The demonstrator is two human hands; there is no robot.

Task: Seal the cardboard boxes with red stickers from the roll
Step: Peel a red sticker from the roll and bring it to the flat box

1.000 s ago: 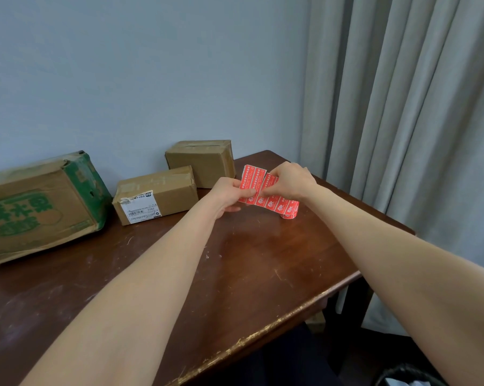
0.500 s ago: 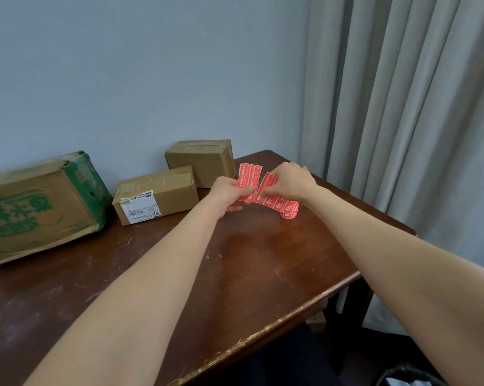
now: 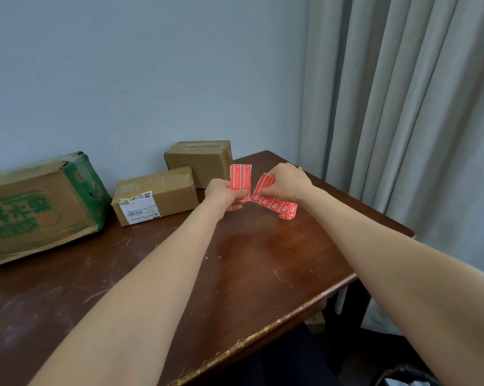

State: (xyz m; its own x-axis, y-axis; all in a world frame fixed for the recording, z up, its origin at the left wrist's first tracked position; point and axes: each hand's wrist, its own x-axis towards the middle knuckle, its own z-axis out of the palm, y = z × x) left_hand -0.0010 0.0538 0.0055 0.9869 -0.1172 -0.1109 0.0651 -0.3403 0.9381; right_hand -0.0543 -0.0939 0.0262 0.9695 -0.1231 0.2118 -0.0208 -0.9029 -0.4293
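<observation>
Red sticker piece pinched upright in left hand, just apart from the strip pinched by right hand, which trails down to the roll standing near the table's far right corner; cardboard boxes line the far edge.

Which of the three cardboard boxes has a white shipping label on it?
The middle box, low and brown. The big box on its left bears green print instead; the small box behind it shows no label.

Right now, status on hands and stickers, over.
Left hand pinches sticker piece. Right hand pinches strip running to roll on table. Gap between them at top. No red on labelled box; path clear.
</observation>
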